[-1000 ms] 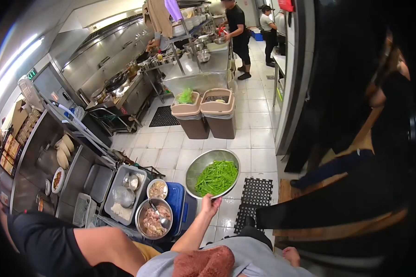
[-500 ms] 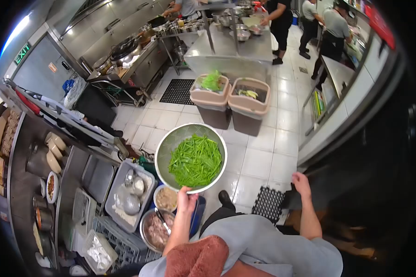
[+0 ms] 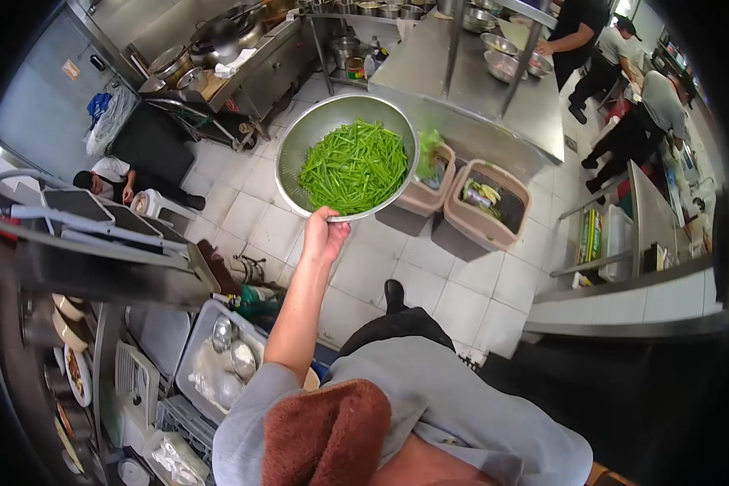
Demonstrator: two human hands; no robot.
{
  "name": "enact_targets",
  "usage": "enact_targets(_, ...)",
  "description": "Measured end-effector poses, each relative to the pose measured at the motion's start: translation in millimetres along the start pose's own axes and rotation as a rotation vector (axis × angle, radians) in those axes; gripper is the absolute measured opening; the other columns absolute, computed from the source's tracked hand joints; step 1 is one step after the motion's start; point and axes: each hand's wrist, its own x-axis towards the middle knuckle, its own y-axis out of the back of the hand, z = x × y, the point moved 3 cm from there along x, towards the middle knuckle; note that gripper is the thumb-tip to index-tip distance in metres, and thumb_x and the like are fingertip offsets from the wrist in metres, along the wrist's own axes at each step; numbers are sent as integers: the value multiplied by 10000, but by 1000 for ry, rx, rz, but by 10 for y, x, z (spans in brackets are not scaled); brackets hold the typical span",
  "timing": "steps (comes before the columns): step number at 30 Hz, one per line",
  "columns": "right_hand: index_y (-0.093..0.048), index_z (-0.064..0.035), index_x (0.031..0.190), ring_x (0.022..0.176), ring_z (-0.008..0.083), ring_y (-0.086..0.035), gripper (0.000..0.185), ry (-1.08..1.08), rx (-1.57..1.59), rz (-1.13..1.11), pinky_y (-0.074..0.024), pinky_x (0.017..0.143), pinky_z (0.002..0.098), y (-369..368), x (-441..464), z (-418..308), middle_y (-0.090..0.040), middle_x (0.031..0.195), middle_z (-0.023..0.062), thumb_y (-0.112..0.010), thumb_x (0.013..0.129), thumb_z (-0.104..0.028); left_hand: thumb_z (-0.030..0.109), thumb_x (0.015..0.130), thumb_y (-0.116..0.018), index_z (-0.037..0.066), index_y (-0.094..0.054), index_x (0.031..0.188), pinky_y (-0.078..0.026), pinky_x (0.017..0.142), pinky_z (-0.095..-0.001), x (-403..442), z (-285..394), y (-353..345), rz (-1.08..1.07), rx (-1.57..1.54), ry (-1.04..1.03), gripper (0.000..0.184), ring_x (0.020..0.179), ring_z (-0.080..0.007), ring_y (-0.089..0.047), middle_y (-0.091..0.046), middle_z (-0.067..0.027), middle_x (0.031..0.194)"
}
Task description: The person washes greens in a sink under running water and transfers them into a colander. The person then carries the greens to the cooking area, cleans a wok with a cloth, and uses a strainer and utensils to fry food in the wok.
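Note:
My left hand (image 3: pixel 326 236) is closed on the near rim of a round metal colander (image 3: pixel 296 138), with the arm stretched forward. A heap of cut green stalks (image 3: pixel 356 166), like chives or long beans, lies in the colander, which is held out over the tiled floor. Just past its right side stand two bins, partly behind it. My right hand is out of sight.
Beige-rimmed bins (image 3: pixel 488 235) hold vegetable scraps. A steel table (image 3: pixel 429 61) stands behind them, a stove (image 3: pixel 255 73) back left. A grey tub (image 3: pixel 202 356) with scoops is low left. A seated person (image 3: pixel 113 178) is at left; several people work at right.
The colander has moved forward, away from my body, in my left hand. My right hand has left the view. The bins and table are nearer, and a seated person has appeared at left.

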Motion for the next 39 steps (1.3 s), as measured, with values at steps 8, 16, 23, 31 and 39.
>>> enact_targets(8,-663,-69,685,665,192,-632,97,244,-301,309,-484,566,344,1292,1404,-3405,-636,684,105,-615,722,-145,11,793,-489,33,-524,880,-463,492,-262,1215,1434,180,170,-7,-24,97,595,-164,-542,-597,-68,783)
enact_targets(16,-635,-17,969,679,244,-647,185,998,-68,648,-511,643,340,1717,-59,-7377,-666,782,166,-602,820,-122,65,837,-547,-18,-524,959,-511,517,-335,2643,2886,635,250,236,-159,149,636,-234,-571,-588,-141,889)
enact_targets(23,-673,-31,979,843,332,-648,291,351,-374,846,-517,756,386,1752,-349,-6764,-673,894,166,-665,785,-248,12,796,-511,17,-547,951,-513,526,-272,4228,3014,421,187,81,123,160,688,-184,-571,-605,-96,884)
enact_targets(31,-635,20,944,620,114,-603,154,554,677,1110,-482,549,254,2176,-1840,-7452,-648,738,44,-639,846,-99,2,771,-487,10,-554,924,-478,486,-254,5732,2925,400,194,128,355,167,662,-189,-559,-592,-94,842)
enact_targets(39,-666,-2,981,653,144,-616,180,729,140,1121,-490,571,265,2615,-2595,-10010,-670,781,74,-660,841,-114,17,752,-457,-18,-529,935,-491,467,-255,6802,3330,174,130,253,473,199,640,-232,-570,-594,-141,860)
